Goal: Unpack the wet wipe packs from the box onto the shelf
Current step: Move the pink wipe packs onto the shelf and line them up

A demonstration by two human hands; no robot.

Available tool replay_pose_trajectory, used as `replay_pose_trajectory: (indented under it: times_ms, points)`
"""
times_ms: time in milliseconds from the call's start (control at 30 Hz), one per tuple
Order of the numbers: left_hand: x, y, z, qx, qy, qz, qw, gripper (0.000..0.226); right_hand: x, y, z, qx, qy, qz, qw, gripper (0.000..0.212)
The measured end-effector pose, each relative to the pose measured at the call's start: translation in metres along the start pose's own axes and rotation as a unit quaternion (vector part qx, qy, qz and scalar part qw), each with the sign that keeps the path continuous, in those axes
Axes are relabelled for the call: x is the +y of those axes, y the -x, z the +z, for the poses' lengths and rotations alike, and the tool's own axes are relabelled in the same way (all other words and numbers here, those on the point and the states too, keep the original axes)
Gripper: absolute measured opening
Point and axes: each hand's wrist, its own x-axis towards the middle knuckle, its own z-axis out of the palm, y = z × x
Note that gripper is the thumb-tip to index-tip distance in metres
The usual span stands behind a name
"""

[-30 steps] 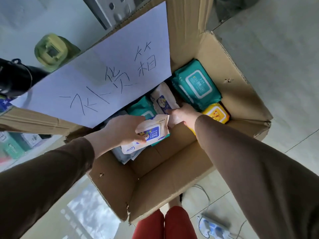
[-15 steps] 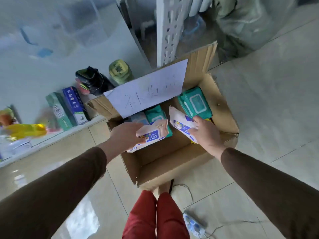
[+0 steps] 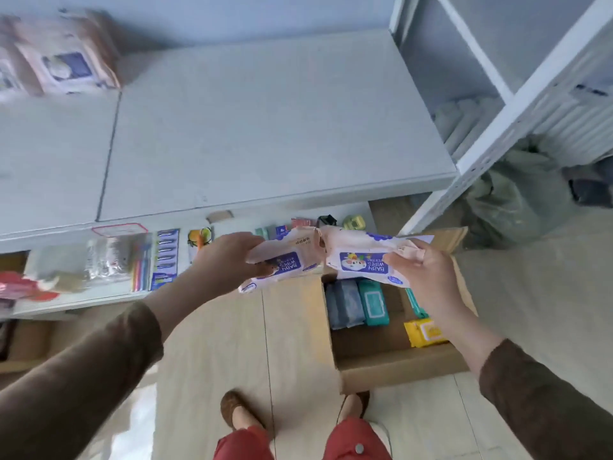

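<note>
My left hand (image 3: 229, 260) grips a pink-and-blue baby wipes pack (image 3: 285, 260) by its left end. My right hand (image 3: 421, 273) holds a second pack of the same kind (image 3: 358, 257) by its right end. Both packs hang side by side in the air, just below the front edge of the white shelf (image 3: 265, 127). Under my right hand the cardboard box (image 3: 398, 360) stands open on the floor, with a green pack (image 3: 373, 303), a grey-blue pack (image 3: 343, 305) and a yellow pack (image 3: 426, 332) inside. A similar pink pack (image 3: 63, 58), blurred, lies at the shelf's far left.
A lower shelf (image 3: 99, 293) holds toothbrush packs and small goods. To the right rises a white shelving frame (image 3: 497, 94) with a green plastic bag (image 3: 510, 194) at its foot. My feet and red trousers are on the tiled floor below.
Both hands have lifted a wipes pack each out of the box and up to shelf height. The view has risen from the box to the white shelf.
</note>
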Motion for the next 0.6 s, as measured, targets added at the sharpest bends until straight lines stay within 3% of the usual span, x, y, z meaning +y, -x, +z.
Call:
replay_pose_trajectory:
  times_ms: [133, 233, 600]
  points:
    - [-0.067, 0.041, -0.088, 0.053, 0.037, -0.015, 0.998, 0.019, -0.082, 0.006, 0.070, -0.036, -0.041, -0.032, 0.998, 0.033]
    - [-0.120, 0.065, -0.144, 0.094, 0.049, -0.010, 0.994, 0.015, -0.139, 0.007, 0.130, -0.064, -0.058, -0.071, 0.994, 0.022]
    - [-0.270, 0.047, -0.279, 0.147, -0.044, -0.030, 0.988, 0.017, -0.267, -0.043, 0.302, -0.088, -0.019, -0.174, 0.981, 0.010]
